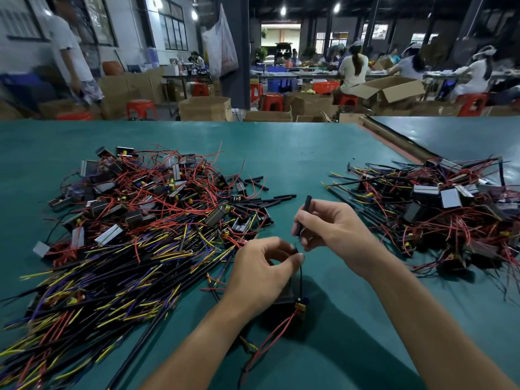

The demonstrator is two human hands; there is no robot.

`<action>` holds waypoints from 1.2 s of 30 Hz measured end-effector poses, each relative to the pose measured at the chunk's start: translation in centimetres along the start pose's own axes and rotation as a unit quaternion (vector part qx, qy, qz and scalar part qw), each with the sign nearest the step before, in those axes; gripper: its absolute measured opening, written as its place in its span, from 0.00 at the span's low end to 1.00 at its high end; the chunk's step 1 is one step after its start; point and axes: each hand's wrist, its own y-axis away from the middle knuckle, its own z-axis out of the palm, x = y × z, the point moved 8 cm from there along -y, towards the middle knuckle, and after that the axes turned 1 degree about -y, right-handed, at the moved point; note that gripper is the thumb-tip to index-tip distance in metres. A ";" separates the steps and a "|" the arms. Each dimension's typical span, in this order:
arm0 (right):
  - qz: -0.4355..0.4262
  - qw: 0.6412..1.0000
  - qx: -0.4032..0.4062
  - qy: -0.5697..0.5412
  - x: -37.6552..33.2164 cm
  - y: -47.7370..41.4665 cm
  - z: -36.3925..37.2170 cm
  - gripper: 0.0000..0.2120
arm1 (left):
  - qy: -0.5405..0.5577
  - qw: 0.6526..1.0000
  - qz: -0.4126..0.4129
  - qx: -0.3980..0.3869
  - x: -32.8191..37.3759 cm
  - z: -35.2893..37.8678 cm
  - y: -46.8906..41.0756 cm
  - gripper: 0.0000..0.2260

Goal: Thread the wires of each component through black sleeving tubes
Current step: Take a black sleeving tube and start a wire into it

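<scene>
Black sleeving tube (pixel 307 205) gripped in the curled fingers of the right hand (pixel 333 230). Left hand (pixel 260 275) pinches the thin black wire (pixel 300 277) of a black block component (pixel 282 301), by the green worktop's (pixel 295 153) near edge.

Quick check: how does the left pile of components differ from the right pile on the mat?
The left pile is much larger and spreads to the near-left corner; the right pile is smaller and sits at the right side of the green mat. The left pile fans out many long black-sleeved leads with yellow and blue tips; the right pile shows only a few, amid mostly loose red wires. Both hold black block components with silver faces and red wires.
</scene>
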 end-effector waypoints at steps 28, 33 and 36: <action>-0.045 0.979 -0.083 0.179 0.1 0.2 0.7 0.01 | -0.059 0.998 -0.018 -0.009 0.1 0.6 0.6 0.16; -0.031 0.971 -0.098 0.216 0.7 0.3 0.7 0.06 | -0.048 0.999 -0.015 -0.002 0.1 0.4 0.5 0.21; -0.022 0.957 -0.100 0.271 1.0 0.2 0.6 0.07 | -0.062 0.998 -0.015 -0.001 -0.2 0.4 0.3 0.22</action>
